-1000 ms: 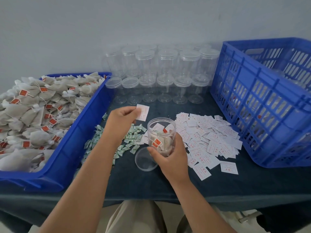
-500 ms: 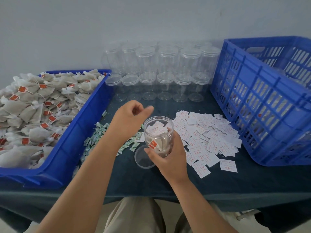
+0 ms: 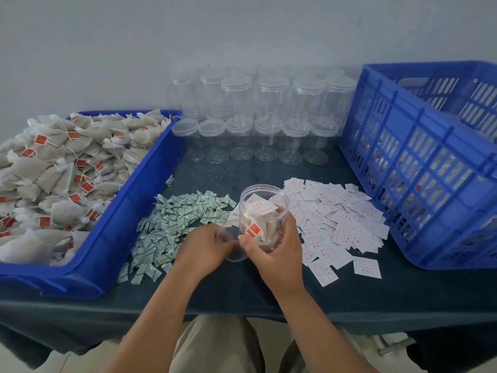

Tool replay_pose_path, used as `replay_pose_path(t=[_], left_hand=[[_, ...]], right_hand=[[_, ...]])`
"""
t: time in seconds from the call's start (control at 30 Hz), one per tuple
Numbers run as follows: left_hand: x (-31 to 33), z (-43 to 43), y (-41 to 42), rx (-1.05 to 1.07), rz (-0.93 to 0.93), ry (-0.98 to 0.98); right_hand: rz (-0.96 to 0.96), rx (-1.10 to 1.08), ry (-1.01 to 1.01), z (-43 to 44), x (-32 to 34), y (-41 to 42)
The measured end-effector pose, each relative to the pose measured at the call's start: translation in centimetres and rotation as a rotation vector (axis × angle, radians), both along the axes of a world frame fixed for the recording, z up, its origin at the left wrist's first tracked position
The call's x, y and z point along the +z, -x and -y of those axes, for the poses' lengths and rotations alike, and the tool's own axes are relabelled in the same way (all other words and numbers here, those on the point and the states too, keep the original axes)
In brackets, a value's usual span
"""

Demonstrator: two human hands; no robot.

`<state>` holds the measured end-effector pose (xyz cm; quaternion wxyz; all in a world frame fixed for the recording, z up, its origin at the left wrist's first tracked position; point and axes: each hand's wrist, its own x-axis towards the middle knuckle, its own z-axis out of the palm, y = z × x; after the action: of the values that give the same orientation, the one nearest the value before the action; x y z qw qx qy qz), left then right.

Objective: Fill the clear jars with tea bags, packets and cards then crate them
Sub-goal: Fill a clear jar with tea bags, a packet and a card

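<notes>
Two hands meet over the counter (image 3: 242, 289): the right hand (image 3: 274, 249) wraps its fingers (image 3: 281, 210) round the open jar (image 3: 262, 193) of tea bags (image 3: 269, 228) and a card (image 3: 259, 207); the left hand (image 3: 205, 246) pinches the lid (image 3: 234, 255) just beside it.

Held jar (image 3: 265, 219): clear plastic, smooth and glossy; the same holds for its lid (image 3: 235, 255) and the stacked empty jars (image 3: 271, 103). Tea bags (image 3: 53, 170): pale fibrous mesh, matt, with red paper tags (image 3: 41, 140). Packets (image 3: 174, 224): green-and-white printed film with a slight sheen. Cards (image 3: 336, 219): white matt paper, red print. Tray (image 3: 107, 238) and crate (image 3: 398, 114): blue moulded plastic, semi-gloss. Table cover (image 3: 376, 297): dark matt cloth.
</notes>
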<state>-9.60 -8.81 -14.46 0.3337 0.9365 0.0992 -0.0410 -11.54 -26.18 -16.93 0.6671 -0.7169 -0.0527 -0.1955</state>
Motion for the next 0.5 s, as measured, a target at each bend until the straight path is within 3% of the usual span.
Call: replay_pose_path(t=[0.07, 0.17, 0.23, 0.3, 0.4, 0.5], left_hand=[[0.5, -0.5, 0.0, 0.079, 0.106, 0.239], [2.6, -0.9, -0.3, 0.145, 0.158, 0.759], [4.3, -1.0, -0.2, 0.087, 0.207, 0.921], [5.9, -1.3, 0.3, -0.034, 0.295, 0.747], [7.6, -1.6, 0.9, -0.303, 0.341, 0.301], [8.3, -0.7, 1.2, -0.487, 0.242, 0.031]], right_hand=[[0.001, 0.031, -0.019, 0.2, -0.1, 0.0], [-0.031, 0.128, 0.024, 0.2, -0.3, -0.1], [-0.019, 0.176, 0.133, 0.0, -0.5, -0.2], [0.004, 0.200, 0.234, -0.3, -0.6, -0.2], [0.017, 0.218, 0.306, -0.4, -0.5, -0.2], [0.006, 0.203, 0.350, -0.4, -0.4, -0.2]])
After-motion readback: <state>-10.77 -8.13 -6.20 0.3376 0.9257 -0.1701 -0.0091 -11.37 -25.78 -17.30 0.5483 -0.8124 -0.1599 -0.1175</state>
